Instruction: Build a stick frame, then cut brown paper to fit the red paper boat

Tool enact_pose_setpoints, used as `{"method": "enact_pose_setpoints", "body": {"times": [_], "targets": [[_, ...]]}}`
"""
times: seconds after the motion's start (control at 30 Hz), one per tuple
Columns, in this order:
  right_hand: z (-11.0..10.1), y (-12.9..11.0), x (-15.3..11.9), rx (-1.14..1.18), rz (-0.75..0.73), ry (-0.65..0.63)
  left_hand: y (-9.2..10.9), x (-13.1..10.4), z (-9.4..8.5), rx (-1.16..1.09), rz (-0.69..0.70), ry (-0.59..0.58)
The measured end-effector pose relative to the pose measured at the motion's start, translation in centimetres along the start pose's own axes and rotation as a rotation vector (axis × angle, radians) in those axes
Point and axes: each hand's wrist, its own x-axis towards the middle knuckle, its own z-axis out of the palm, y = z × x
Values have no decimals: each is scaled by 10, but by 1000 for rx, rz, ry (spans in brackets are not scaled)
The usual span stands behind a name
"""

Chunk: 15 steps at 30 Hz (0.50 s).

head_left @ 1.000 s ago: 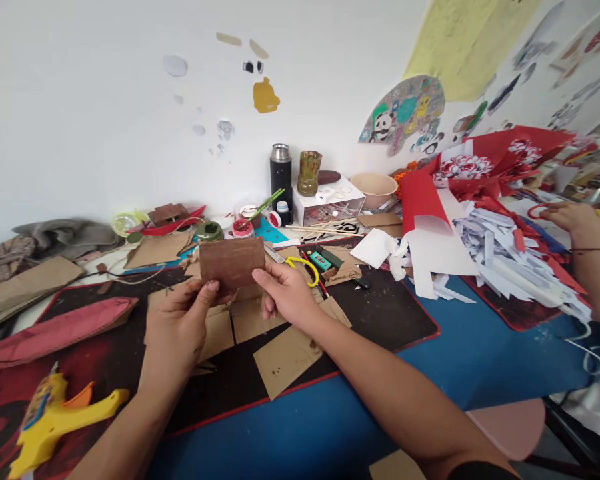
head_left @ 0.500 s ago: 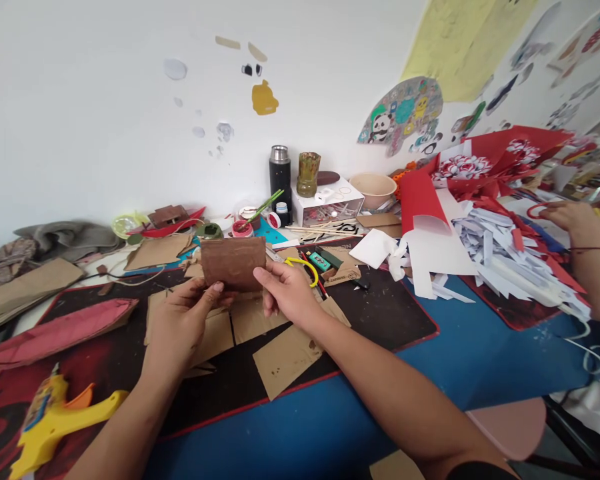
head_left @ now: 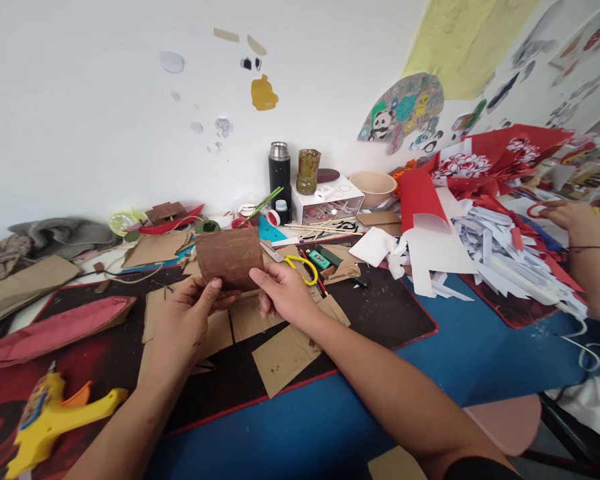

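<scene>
A brown-painted cardboard piece (head_left: 229, 257), slightly curved, is held up over the mat between both hands. My left hand (head_left: 193, 310) pinches its lower left edge, thumb in front and fingers behind. At its lower right edge my right hand (head_left: 285, 290) grips it, thumb on the front face. Just beyond the right hand lie scissors with yellow handles (head_left: 310, 269). Flat cardboard pieces (head_left: 286, 360) lie on the dark mat (head_left: 380, 313) beneath the hands. Part of the brown piece's back is hidden.
A yellow glue gun (head_left: 63, 420) and a pink boat-shaped cardboard piece (head_left: 55, 331) lie at left. A black thermos (head_left: 279, 175) stands by the wall near a white box (head_left: 327, 208). White paper strips (head_left: 505, 257) are heaped at right, beside another person's hand (head_left: 575, 223).
The brown cardboard piece has tilted in my hands, showing more of its front face and a curved upper edge. Both hands keep their hold; the view has shifted slightly.
</scene>
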Motion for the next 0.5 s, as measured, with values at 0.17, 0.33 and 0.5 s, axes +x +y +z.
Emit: {"method": "enact_pose_setpoints", "body": {"times": [0.17, 0.33, 0.5], "targets": [[6, 6, 2, 57, -42, 13, 5, -5, 1, 108, 72, 70], [4, 5, 2, 59, -57, 29, 3, -4, 1, 55, 54, -8], [-1, -4, -3, 8, -32, 31, 1, -2, -1, 98, 1, -99]]}}
